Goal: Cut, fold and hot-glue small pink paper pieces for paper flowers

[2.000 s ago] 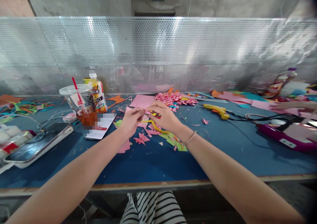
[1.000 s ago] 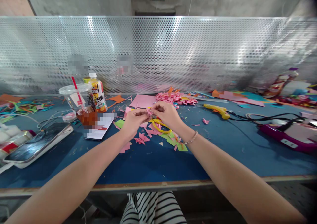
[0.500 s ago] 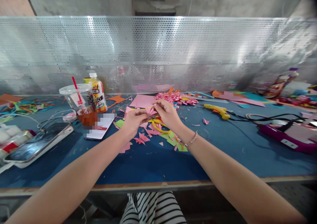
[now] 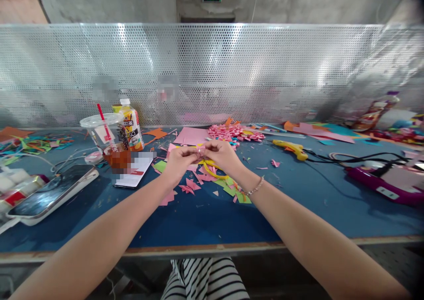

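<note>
Between my fingertips is a small piece of pink paper [image 4: 200, 150], mostly covered by the fingers. My left hand [image 4: 180, 161] pinches it from one side, and my right hand [image 4: 221, 156] pinches it from the other, the two nearly touching. Under them lie yellow-handled scissors [image 4: 214, 171], partly hidden by my right hand. Around these are pink paper scraps [image 4: 190, 186] and green paper scraps [image 4: 243, 197]. Just beyond my hands a flat pink sheet [image 4: 191, 135] rests on the blue table, with a heap of folded pink paper pieces [image 4: 225, 131] beside it.
To the left stand a lidded plastic cup [image 4: 114, 154] with a red straw and a drink bottle [image 4: 133, 127]. Two phones, one a white-cased phone [image 4: 54, 189], lie nearby. At right are a yellow glue gun [image 4: 291, 149] and a purple power strip [image 4: 380, 183]. A perforated metal screen [image 4: 212, 70] closes the back.
My fingers have drawn closer together over the pink paper. Its fanned-out part, visible before, is now gathered and mostly covered. My right fingers have curled inward and lowered slightly.
</note>
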